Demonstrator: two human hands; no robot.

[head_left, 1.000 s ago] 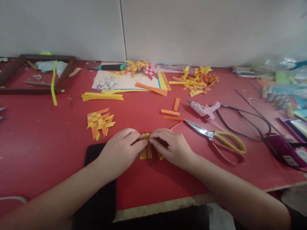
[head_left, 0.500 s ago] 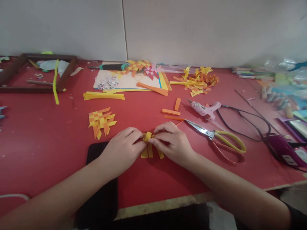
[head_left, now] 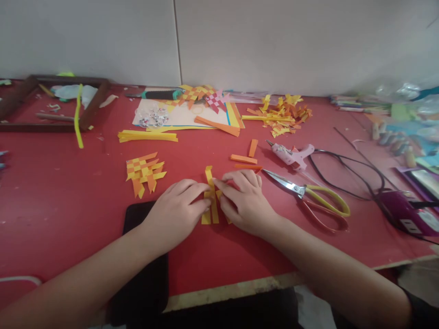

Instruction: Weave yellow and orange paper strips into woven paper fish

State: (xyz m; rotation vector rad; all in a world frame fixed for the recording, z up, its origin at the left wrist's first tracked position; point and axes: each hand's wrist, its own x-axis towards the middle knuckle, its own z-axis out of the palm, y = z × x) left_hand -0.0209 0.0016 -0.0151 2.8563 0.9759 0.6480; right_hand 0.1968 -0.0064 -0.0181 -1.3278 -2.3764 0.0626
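In the head view, the left hand (head_left: 176, 208) is brought in from 8 o'clock, palm down, its fingers closed on the left side of the yellow strips (head_left: 215, 214), which are laid on the table (head_left: 192, 269) at the meeting point of both hands. The right hand (head_left: 247, 195) is brought in from 4 o'clock; its forefinger and thumb are held slightly apart, touching the strips, and whether anything is pinched there cannot be told. The woven fish (head_left: 141, 170) is seen at 10 o'clock from the strips, the scissors (head_left: 297, 188) at 3 o'clock. Half a second earlier, one yellow strip was folded over between the fingertips; now it is extended toward 12 o'clock, its far end slightly bent.
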